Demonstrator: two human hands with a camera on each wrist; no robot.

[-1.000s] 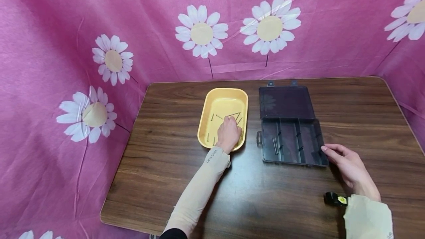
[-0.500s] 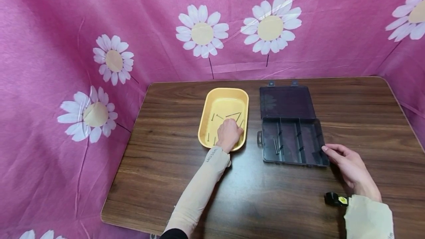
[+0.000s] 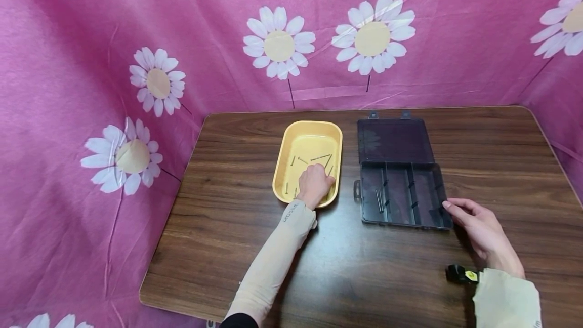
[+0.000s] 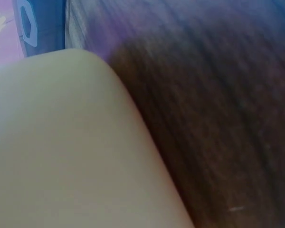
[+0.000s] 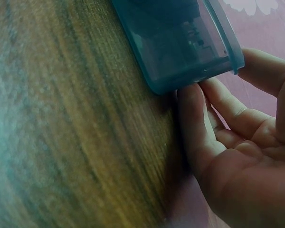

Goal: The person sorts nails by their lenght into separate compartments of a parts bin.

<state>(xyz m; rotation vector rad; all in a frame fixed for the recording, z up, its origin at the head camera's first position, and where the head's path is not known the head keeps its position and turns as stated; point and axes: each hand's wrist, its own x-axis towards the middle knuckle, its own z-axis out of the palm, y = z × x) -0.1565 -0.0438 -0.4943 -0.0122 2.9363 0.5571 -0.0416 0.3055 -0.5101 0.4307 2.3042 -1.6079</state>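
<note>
My left hand (image 3: 314, 185) reaches down into a yellow tray (image 3: 283, 151), with its fingertips hidden beneath the hand. About it lie several thin metal pieces that look like screws (image 3: 321, 157), some long and some short. To the right, a dark see-through organizer box (image 3: 421, 194) lies with its lid (image 3: 393, 140) laid back. Two long screws (image 3: 379, 200) rest in its left compartment. My right hand (image 3: 480, 232) holds the box's near right corner. In the right wrist view, the thumb is at the box's (image 5: 180, 52) rim and other fingers (image 5: 194, 107) touch its wall.
Both items stand on a brown wooden table (image 3: 218, 227) with rounded corners. A pink curtain (image 3: 205, 24) with white flowers hangs behind and at the sides. By the right wrist sits a small black device (image 3: 457, 274) with a yellow mark.
The left hand shifts only slightly inside the tray, its knuckles a little lower toward the near side than at first. The right hand and the box stay in place.
</note>
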